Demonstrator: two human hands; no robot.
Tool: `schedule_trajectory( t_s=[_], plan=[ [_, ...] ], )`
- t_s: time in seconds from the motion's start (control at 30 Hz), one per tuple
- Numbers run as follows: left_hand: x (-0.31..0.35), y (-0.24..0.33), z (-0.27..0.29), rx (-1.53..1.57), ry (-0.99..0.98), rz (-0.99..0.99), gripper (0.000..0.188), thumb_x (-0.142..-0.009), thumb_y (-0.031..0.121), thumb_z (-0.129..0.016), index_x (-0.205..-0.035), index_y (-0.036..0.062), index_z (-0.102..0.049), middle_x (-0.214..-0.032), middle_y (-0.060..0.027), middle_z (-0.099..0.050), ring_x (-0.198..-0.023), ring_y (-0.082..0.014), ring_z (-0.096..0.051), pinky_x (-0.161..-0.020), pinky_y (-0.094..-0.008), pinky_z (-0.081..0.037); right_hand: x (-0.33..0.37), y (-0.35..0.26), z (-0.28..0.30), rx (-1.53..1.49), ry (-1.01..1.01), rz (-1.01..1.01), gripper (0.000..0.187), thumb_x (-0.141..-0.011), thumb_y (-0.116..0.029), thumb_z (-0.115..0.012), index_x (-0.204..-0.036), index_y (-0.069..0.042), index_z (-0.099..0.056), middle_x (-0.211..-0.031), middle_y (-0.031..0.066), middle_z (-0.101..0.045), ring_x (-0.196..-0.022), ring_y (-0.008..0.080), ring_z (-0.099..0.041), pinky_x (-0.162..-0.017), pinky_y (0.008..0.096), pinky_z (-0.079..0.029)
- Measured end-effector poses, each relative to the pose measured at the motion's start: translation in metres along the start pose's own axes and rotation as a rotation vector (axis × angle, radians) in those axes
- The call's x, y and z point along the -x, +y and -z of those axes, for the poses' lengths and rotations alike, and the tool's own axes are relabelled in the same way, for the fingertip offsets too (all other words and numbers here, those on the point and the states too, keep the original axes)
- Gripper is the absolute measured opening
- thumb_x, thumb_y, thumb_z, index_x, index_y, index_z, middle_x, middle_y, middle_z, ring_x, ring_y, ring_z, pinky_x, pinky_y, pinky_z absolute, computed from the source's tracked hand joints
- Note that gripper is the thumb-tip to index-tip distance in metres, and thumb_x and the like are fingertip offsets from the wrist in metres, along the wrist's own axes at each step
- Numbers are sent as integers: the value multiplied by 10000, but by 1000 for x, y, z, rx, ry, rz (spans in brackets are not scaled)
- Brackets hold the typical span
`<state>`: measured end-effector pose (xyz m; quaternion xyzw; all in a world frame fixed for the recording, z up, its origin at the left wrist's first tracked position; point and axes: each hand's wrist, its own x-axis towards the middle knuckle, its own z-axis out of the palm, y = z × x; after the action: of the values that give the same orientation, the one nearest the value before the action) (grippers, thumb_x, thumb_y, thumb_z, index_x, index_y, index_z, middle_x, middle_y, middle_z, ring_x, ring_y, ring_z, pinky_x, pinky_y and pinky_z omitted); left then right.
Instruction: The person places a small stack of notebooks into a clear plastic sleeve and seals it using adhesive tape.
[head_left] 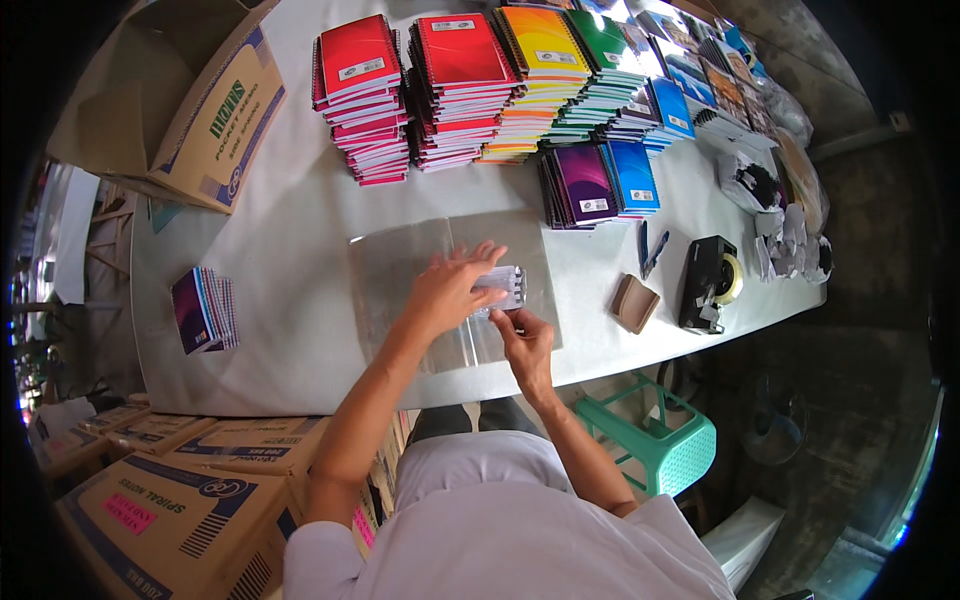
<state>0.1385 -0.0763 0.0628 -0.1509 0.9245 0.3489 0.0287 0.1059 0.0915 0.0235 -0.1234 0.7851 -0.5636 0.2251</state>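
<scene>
A small white stack of what look like label sheets, with dark marks along its right edge, lies on a clear plastic sheet in front of me. My left hand rests over the stack with its fingers spread, covering much of it. At the stack's lower edge, my right hand pinches with thumb and forefinger. Whether a single label has come loose between those fingertips is too small to tell.
Tall stacks of red, yellow and green spiral notebooks stand beyond; small purple notebooks are nearer. A tape dispenser and brown block lie right. An open carton stands left, above several small notebooks.
</scene>
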Motion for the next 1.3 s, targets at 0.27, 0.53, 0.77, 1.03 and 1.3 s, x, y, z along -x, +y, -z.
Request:
schedule_trajectory(
  t_s=[0.27, 0.53, 0.77, 1.03, 1.3],
  plan=[
    [-5, -16, 0, 286, -57, 15, 672, -880, 347, -646, -1463, 203, -345, -1532, -48, -311, -1392, -318, -311, -1085, -409, -341, 0, -18, 7, 886, -199, 320, 273, -860, -299, -657, -751, -48, -645, -718, 164, -637, -646, 349, -619, -595, 433, -486],
    [43, -59, -3, 1019, 582, 153, 766, -919, 213, -629, -1523, 116, -168, -1582, -96, -154, -1445, -206, -152, -1133, -334, -198, -34, -83, -83, 1885, -800, 1006, 260, -771, -196, -699, -998, -72, -677, -1026, 160, -639, -1000, 348, -592, -860, 484, -451],
    [105, -103, -50, 1044, 525, 43, 1180, -688, 168, -840, -1529, 112, -15, -1586, -136, -117, -1441, -214, -142, -1140, -355, -186, -117, -108, 4, 827, -1019, 523, 660, -608, -144, -841, -1169, -49, -507, -1091, 119, -612, -1061, 278, -584, -958, 363, -453],
    [-4, -29, -49, 695, 189, -211, 1208, -590, 242, -899, -1516, 114, -134, -1527, -177, -275, -1438, -257, -197, -1157, -358, -182, -109, 23, 52, -9, -814, 418, 868, -567, -85, -879, -1262, -88, -359, -1314, 114, -462, -1251, 261, -443, -1089, 389, -349],
    [22, 34, 21, 803, 326, 25, 838, -834, 250, -686, -1481, 12, -210, -1377, -273, -444, -1251, -349, -481, -1142, -432, -248, -88, -109, 97, 530, -757, 889, 377, -599, -87, -790, -954, -135, -670, -1471, 60, -379, -1387, 290, -291, -1162, 513, -228]
  ],
)
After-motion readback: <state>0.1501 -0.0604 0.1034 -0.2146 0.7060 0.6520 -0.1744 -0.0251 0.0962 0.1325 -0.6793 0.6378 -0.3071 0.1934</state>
